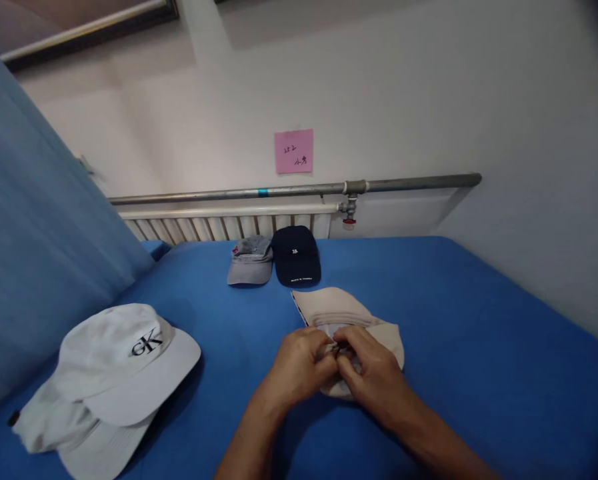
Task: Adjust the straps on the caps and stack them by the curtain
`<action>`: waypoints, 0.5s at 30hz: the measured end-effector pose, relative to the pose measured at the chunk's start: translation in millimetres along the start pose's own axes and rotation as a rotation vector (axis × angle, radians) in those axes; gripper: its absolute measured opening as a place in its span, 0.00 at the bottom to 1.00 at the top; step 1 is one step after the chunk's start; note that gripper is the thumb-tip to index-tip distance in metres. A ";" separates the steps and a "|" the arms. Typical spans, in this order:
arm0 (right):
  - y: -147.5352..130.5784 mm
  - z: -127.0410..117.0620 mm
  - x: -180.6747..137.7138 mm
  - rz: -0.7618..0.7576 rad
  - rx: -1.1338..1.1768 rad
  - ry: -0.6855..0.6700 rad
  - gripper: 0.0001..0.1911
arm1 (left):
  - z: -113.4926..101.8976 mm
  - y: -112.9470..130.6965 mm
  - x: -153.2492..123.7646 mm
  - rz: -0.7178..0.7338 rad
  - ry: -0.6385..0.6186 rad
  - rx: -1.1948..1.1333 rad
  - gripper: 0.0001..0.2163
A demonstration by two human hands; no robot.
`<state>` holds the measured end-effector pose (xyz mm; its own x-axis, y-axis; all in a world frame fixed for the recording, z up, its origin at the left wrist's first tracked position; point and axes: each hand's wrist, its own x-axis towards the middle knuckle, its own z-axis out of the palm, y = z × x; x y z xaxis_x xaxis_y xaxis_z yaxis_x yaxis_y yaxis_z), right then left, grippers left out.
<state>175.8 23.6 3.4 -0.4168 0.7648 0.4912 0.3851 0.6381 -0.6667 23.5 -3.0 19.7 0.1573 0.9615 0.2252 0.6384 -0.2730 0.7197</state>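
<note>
A beige baseball cap point(341, 303) lies upside down on the blue sheet, its brim pointing away and to the left. My left hand point(301, 363) and my right hand point(371, 367) meet over the cap's near side. Both have their fingers closed in a pinch on its back strap, close to a small dark piece that may be the buckle. Fingers cover most of the strap, so its fastening cannot be made out. The cap's open inside shows partly between and beyond the hands.
Two white caps point(113, 353) are stacked at the left, the upper one lettered. A grey cap point(251, 260) and a navy cap point(297, 257) sit side by side at the bed's point(479, 373) far edge. Behind are a radiator point(209, 227), a pipe and a blue curtain point(43, 233).
</note>
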 end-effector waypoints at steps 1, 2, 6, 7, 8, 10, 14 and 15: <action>-1.1 0.5 0.4 -0.001 -0.002 0.003 0.12 | 0.2 -0.7 0.2 -0.008 0.002 -0.010 0.05; -2.3 1.0 0.8 -0.004 -0.006 0.008 0.12 | 0.3 -1.4 0.3 -0.014 0.004 -0.020 0.06; -2.7 2.8 1.9 -0.018 -0.003 0.024 0.11 | -0.2 -5.6 0.5 -0.030 0.010 -0.121 0.07; -1.3 2.5 1.9 -0.019 0.005 0.032 0.11 | -0.7 -6.9 0.6 -0.043 0.011 -0.158 0.07; 0.5 1.8 1.7 -0.014 0.016 0.041 0.12 | -1.4 -8.2 0.6 -0.065 0.014 -0.198 0.07; 4.0 -1.7 1.3 0.018 0.047 0.054 0.13 | -3.4 -10.7 0.5 -0.129 0.019 -0.275 0.07; 5.7 -12.9 1.9 -0.006 0.069 0.109 0.14 | -8.2 -14.2 0.0 -0.217 -0.013 -0.452 0.07; 5.5 -15.4 2.5 -0.049 0.062 0.107 0.16 | -9.4 -14.8 -0.2 -0.227 -0.023 -0.492 0.07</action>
<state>189.5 30.4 9.5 -0.3424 0.7400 0.5789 0.3131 0.6708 -0.6723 6.9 0.6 15.1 0.0765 0.9969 0.0174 0.2309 -0.0347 0.9724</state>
